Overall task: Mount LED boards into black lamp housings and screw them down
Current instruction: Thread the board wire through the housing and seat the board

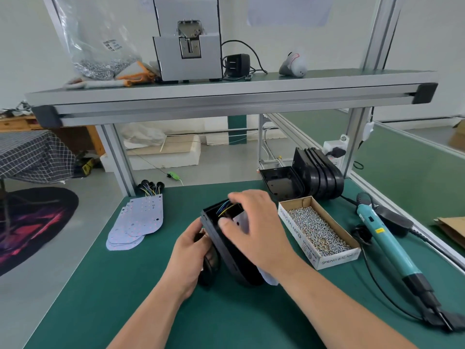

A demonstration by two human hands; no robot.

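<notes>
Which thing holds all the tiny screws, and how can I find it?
Start at the green mat. Just right of the person's right hand lies an open cardboard box, between that hand and the teal electric screwdriver. Unlike the black housings behind it, it is brown, printed SPRING BALANCER, full of shiny screws.
</notes>
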